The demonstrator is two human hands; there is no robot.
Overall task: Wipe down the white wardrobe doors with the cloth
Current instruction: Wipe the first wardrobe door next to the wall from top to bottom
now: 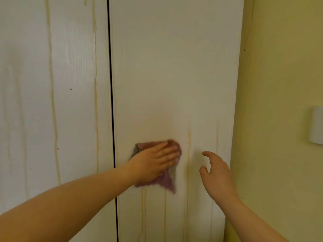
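Observation:
Two white wardrobe doors fill the view, the left door (52, 102) and the right door (174, 75), split by a dark vertical gap. Yellowish drip streaks run down both. My left hand (155, 162) lies flat with straight fingers on a pinkish-purple cloth (166, 180), pressing it against the lower part of the right door. The cloth is blurred and sticks out above and below the hand. My right hand (216, 173) hovers just right of the cloth, fingers loosely curled, holding nothing, near the door's right edge.
A yellow wall (279, 84) adjoins the wardrobe on the right. A white wall plate (317, 124) is mounted on it at the frame's right edge. Small dark specks mark the left door.

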